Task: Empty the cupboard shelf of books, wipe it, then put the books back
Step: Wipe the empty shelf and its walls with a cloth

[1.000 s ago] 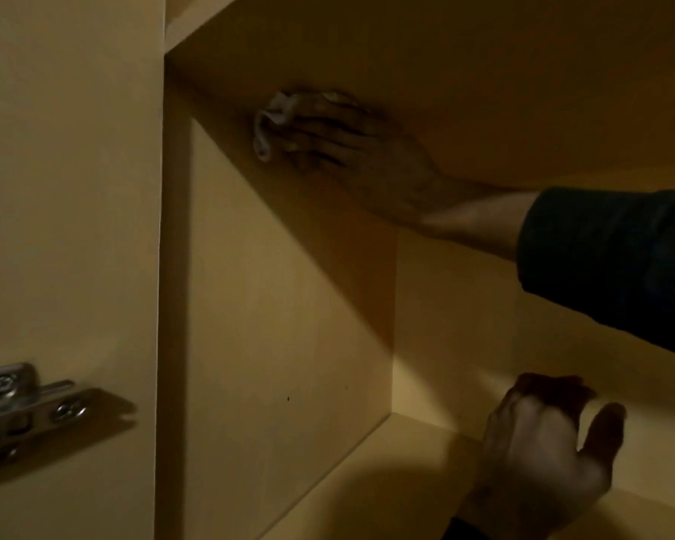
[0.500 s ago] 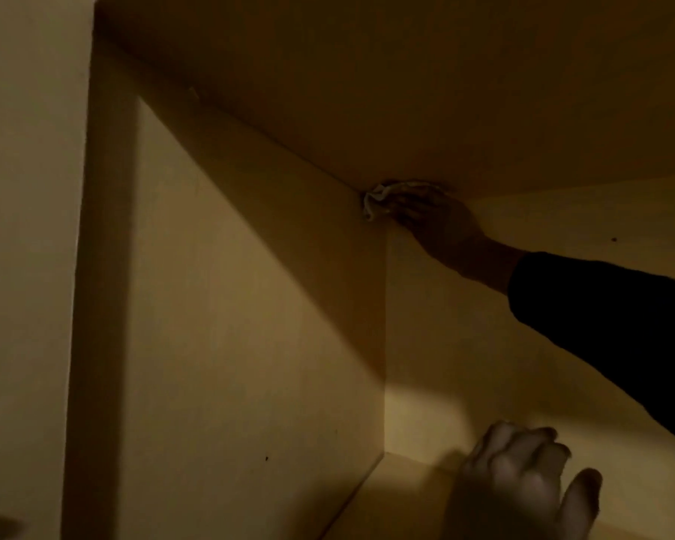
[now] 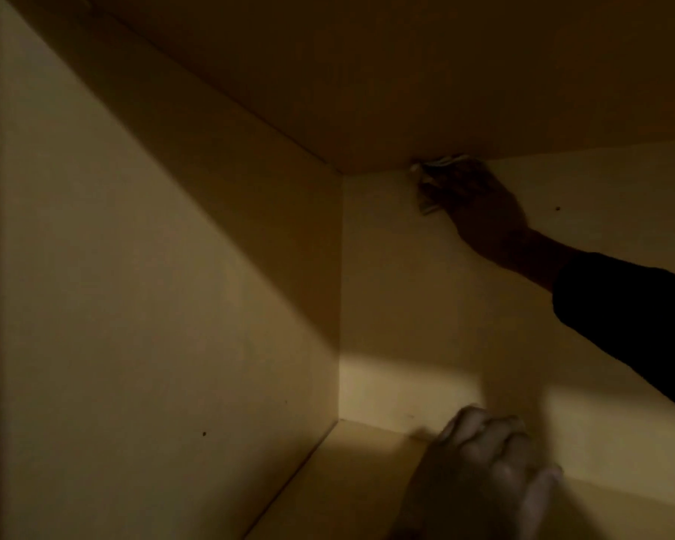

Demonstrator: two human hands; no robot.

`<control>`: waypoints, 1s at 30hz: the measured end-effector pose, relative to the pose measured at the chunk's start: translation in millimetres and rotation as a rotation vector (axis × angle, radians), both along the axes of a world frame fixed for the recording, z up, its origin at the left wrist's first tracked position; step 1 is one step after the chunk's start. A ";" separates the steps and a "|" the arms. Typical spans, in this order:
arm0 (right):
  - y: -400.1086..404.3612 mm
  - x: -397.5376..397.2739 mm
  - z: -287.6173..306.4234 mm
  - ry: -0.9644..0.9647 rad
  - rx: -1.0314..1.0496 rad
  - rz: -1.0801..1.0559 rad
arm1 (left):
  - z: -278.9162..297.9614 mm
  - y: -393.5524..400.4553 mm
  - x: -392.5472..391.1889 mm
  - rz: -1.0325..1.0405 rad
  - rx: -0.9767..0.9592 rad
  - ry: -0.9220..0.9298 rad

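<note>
The cupboard compartment is dim and holds no books in view. My right hand [image 3: 480, 204] reaches in from the right in a dark sleeve and holds a crumpled white cloth [image 3: 424, 193] against the back wall [image 3: 417, 305], just under the top panel [image 3: 367, 72]. My left hand [image 3: 480, 469] rests on the bare shelf board [image 3: 347, 481] at the bottom, fingers spread and loosely bent, holding nothing.
The left side wall [image 3: 164, 305] of the cupboard fills the left half of the view and bears a few small dark specks. A band of light falls across the lower back wall and the shelf.
My right hand carried the cloth from the upper front of the left side wall back to the corner, then right along the top of the back wall. The view turned deeper into the cupboard.
</note>
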State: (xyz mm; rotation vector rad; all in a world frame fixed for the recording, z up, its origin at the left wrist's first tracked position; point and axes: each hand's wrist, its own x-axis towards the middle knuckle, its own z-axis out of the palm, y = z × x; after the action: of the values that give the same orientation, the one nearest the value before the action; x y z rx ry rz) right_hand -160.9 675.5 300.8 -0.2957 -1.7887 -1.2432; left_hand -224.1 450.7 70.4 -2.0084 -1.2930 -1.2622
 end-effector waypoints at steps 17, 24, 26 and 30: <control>-122.3 194.9 -141.6 0.784 -1.617 0.545 | -8.2 -22.5 60.6 -0.202 -0.241 -0.381; -196.1 185.0 -187.1 0.693 -2.233 1.179 | 2.4 -40.8 84.9 -0.368 -0.612 -1.126; -215.1 185.5 -194.6 0.640 -2.306 1.188 | 0.3 -46.0 87.0 -0.407 -0.761 -1.208; -240.5 190.5 -205.7 0.616 -2.372 1.147 | -3.7 -56.8 95.5 -0.446 -0.801 -1.267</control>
State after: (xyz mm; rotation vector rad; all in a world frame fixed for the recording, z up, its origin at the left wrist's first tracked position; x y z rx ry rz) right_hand 29.6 435.0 95.0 -0.5830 -1.3798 1.8669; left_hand -128.7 393.9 66.7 -1.9832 -2.2042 -2.8449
